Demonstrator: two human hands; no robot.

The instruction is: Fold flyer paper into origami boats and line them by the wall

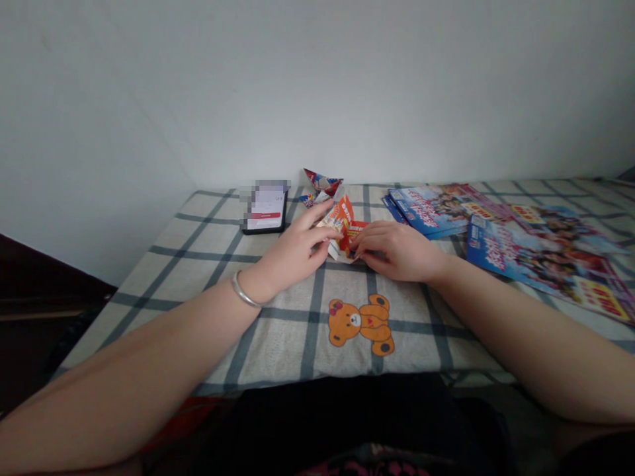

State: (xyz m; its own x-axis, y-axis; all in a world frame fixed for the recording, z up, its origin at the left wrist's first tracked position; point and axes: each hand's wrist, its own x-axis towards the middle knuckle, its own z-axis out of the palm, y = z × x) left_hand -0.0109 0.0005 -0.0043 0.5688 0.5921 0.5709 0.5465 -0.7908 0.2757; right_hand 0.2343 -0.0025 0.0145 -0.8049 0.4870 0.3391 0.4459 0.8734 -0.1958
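Note:
A folded piece of printed orange and white paper (343,223) lies on the checked cloth (208,264) in the middle of the table. My left hand (297,248), with a silver bangle on the wrist, pinches its left side with fingers and thumb. My right hand (394,251) lies palm down on the paper's right part, fingers pressed together along a fold. A finished folded paper shape (321,184) stands just behind, near the wall.
A phone (265,208) with a lit screen lies behind my left hand. Several colourful leaflets (520,238) are spread at the right. An orange bear print (361,322) is on the cloth in front. A white wall rises behind.

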